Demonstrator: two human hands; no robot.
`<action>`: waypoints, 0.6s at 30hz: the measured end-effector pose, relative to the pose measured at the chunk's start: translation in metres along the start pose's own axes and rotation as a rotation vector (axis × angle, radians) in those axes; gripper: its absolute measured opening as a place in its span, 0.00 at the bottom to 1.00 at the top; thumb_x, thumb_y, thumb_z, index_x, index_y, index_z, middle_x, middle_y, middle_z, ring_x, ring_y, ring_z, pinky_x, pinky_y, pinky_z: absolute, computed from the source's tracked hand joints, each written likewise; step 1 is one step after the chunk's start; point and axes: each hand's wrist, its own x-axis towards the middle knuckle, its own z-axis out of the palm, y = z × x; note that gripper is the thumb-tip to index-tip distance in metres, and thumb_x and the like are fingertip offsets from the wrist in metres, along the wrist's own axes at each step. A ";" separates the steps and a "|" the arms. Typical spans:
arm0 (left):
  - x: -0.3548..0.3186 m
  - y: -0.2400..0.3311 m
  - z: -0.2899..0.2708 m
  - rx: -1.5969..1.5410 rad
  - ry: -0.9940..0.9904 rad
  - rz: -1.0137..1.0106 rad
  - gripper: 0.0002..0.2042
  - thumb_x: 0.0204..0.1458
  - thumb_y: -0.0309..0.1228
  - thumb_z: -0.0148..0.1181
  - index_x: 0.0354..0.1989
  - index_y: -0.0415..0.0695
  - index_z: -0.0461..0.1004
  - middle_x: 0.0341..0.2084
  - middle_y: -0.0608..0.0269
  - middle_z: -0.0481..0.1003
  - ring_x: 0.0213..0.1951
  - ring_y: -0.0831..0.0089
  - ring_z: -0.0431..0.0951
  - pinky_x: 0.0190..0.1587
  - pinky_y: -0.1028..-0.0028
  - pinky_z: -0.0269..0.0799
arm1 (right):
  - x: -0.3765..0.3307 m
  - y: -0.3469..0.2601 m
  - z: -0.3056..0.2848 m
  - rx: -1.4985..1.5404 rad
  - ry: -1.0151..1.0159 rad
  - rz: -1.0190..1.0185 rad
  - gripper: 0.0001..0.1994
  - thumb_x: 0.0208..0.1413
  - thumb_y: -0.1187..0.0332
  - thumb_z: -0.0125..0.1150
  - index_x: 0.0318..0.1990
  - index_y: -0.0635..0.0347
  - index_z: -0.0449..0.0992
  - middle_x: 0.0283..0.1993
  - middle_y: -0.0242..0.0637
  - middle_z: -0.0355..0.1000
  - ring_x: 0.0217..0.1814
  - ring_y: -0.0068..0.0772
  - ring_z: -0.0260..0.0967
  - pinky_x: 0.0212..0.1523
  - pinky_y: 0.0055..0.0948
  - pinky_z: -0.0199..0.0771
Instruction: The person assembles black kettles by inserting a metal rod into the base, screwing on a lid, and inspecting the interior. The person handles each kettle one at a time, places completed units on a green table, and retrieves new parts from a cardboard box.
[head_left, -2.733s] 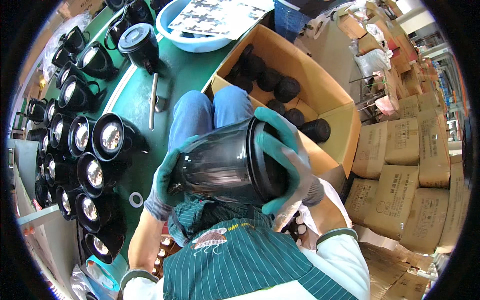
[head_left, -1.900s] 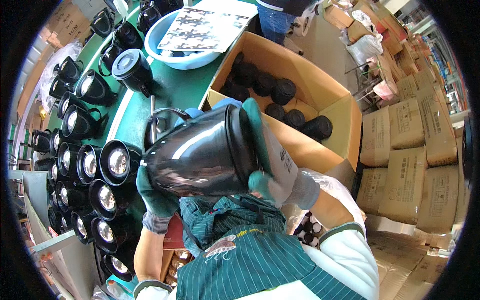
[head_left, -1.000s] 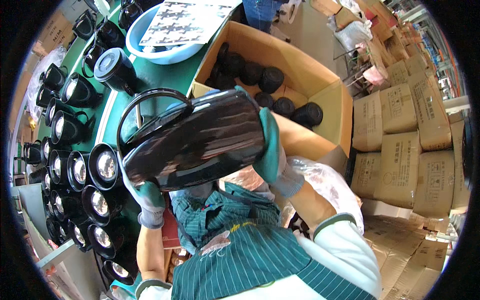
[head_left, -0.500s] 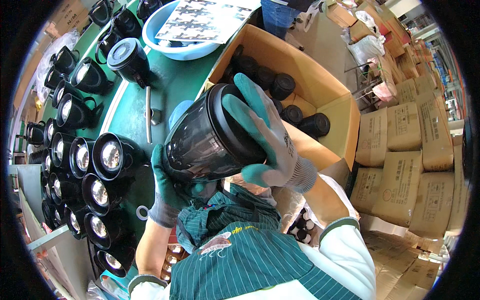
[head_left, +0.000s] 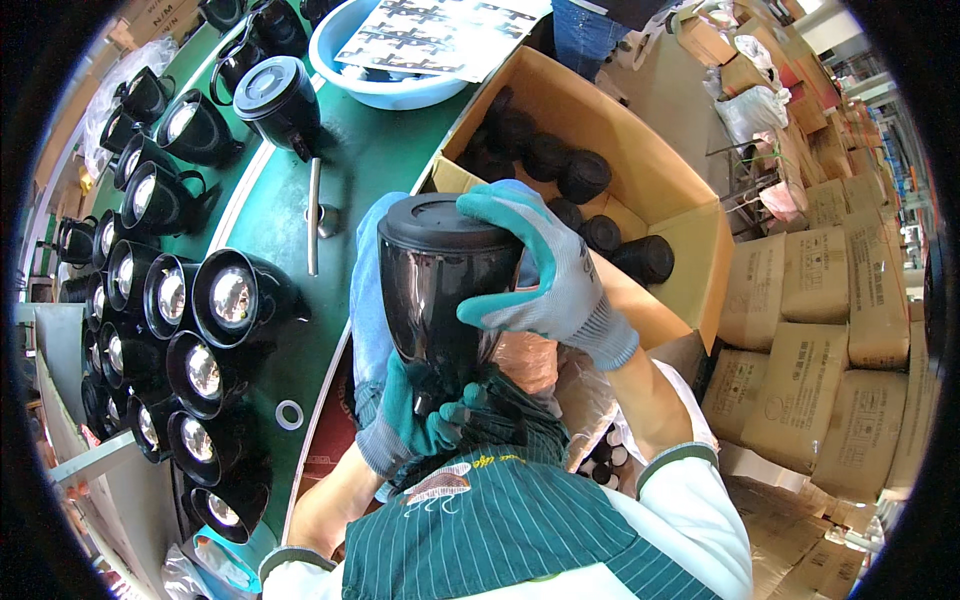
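Black kettle body (head_left: pixel 440 290): glossy, held upside down over the lap, flat round base facing up, just off the near edge of the green workbench (head_left: pixel 370 160).
Right hand (head_left: pixel 545 270): in a teal and grey work glove, fingers curled over the upturned base and down the right side of the body, gripping it.
Left hand (head_left: pixel 420 420): gloved the same, closed around the lower end of the body from beneath; exact part held hidden by the fingers.
Open cardboard box (head_left: pixel 640 170): just right of the workbench, beyond the held body, holding several black round parts (head_left: pixel 585 175).
Row of black kettles (head_left: pixel 215 300): upright and open along the left edge of the workbench, shiny metal showing inside each.
Single black kettle (head_left: pixel 280 95): toward the far edge of the workbench, lid on.
Slim metal rod (head_left: pixel 313 215): lying on the green surface near that kettle.
White ring (head_left: pixel 290 414): flat on the workbench near its near edge.
Light blue basin (head_left: pixel 400 85): at the far edge, covered by printed sheets (head_left: pixel 440 35).
Sealed cardboard cartons (head_left: pixel 810 360): stacked on the floor at far right.
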 end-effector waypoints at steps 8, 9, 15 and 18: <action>-0.003 0.006 -0.017 -0.004 -0.064 -0.118 0.49 0.51 0.79 0.46 0.72 0.52 0.61 0.50 0.44 0.75 0.29 0.64 0.79 0.26 0.74 0.76 | 0.002 -0.015 0.003 -0.078 0.011 -0.060 0.50 0.36 0.48 0.86 0.67 0.62 0.69 0.66 0.47 0.68 0.68 0.47 0.65 0.69 0.43 0.64; -0.006 0.008 -0.015 0.134 0.040 -0.001 0.49 0.51 0.79 0.45 0.72 0.53 0.61 0.51 0.43 0.75 0.30 0.63 0.79 0.26 0.73 0.77 | 0.000 -0.016 0.004 -0.012 0.042 -0.031 0.51 0.36 0.47 0.85 0.68 0.62 0.68 0.66 0.47 0.68 0.68 0.47 0.65 0.69 0.43 0.63; -0.005 0.028 -0.014 0.693 0.226 0.932 0.43 0.57 0.69 0.45 0.71 0.47 0.64 0.59 0.51 0.73 0.51 0.55 0.78 0.52 0.55 0.76 | -0.034 -0.008 0.002 0.497 0.075 0.266 0.59 0.34 0.43 0.86 0.72 0.66 0.60 0.70 0.47 0.63 0.74 0.43 0.57 0.75 0.41 0.53; -0.033 0.058 -0.050 0.857 0.027 0.983 0.35 0.60 0.55 0.53 0.71 0.46 0.63 0.65 0.51 0.69 0.60 0.52 0.74 0.61 0.49 0.72 | -0.036 0.003 -0.002 0.663 0.045 0.302 0.63 0.32 0.44 0.87 0.74 0.67 0.57 0.75 0.47 0.56 0.79 0.41 0.50 0.77 0.40 0.49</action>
